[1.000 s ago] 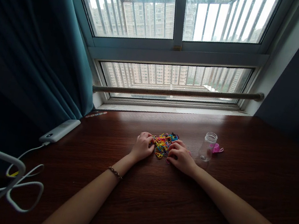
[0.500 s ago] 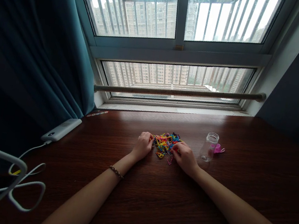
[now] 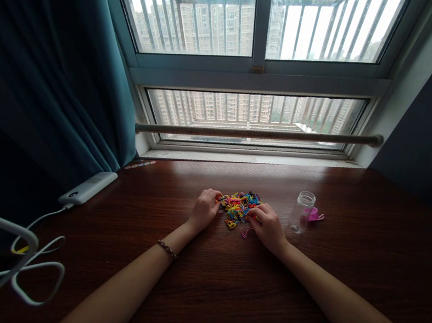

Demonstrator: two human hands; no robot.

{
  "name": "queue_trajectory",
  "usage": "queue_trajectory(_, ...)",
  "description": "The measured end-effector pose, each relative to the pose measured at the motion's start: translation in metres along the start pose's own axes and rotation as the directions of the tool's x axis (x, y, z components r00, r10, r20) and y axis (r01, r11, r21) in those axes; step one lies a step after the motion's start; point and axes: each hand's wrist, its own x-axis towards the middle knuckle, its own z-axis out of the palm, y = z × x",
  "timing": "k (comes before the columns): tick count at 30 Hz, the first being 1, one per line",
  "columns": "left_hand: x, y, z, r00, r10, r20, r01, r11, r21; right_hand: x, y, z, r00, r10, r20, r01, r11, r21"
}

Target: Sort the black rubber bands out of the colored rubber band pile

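A small heap of bright, many-coloured clips [image 3: 238, 206] lies on the dark wooden table [image 3: 217, 295] near the window. My left hand [image 3: 204, 210] rests at the heap's left edge, fingers curled and pinching at a piece too small to name. My right hand [image 3: 268, 225] sits at the heap's right edge, fingers also curled and pinched into the clips. One pink clip [image 3: 244, 232] lies loose just in front of the heap, between my hands. A beaded bracelet [image 3: 166, 248] circles my left wrist.
A small clear glass jar [image 3: 300, 212] stands open right of my right hand, its pink lid [image 3: 315, 216] beside it. A white power bank [image 3: 88, 187] with a looping white cable [image 3: 34, 268] lies at the left by the teal curtain [image 3: 51, 54]. The window sill [image 3: 241, 158] bounds the far side.
My right hand drew back slightly to the right, uncovering the loose pink clip in front of the heap. My left hand stayed at the heap's left edge.
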Motion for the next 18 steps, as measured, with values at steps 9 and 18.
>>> queue_trajectory(9, -0.002, 0.000, 0.000, 0.999, -0.005, -0.038, 0.004, 0.999, -0.034, 0.004, -0.033, -0.014, 0.923, -0.223, 0.313, 0.165, 0.966, 0.201)
queue_trajectory(18, 0.001, 0.015, -0.009, 0.999, -0.034, 0.030, 0.038, 0.988, -0.148, 0.006, -0.065, -0.029, 0.647, -0.214, 0.732, 0.154, 0.977, 0.149)
